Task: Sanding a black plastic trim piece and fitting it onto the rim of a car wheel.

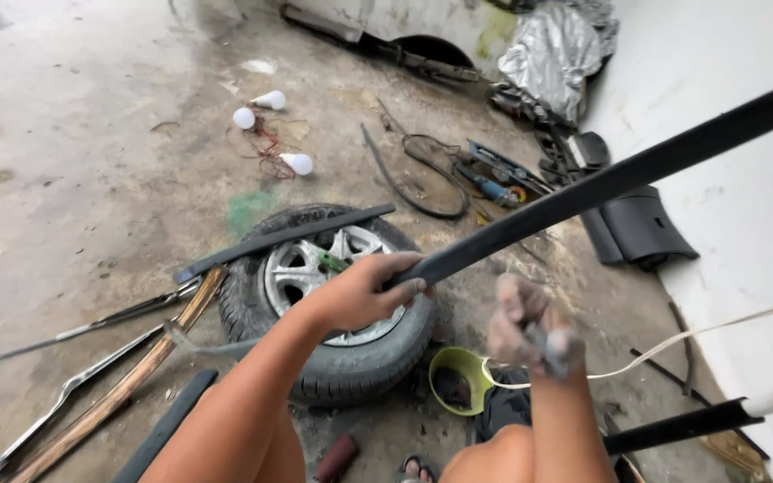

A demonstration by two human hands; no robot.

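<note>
Head view: left hand [364,291] clamps the black trim strip [601,183] above the wheel [333,295]; right hand [530,326], blurred, pinches a small pad; support firmly, stroke lengthwise.

You're over a wet concrete floor [73,161]. A wheel [328,304] lies flat on it, a black trim strip [284,239] across the tyre. Left: chrome strips [73,386] and a wooden strip [123,386]. Farther back: three white bulbs [272,100] on red wire, black cable loop [422,188], dark plastic panels [639,228]. Yellow-green bowl [460,367] beside the wheel.
</note>
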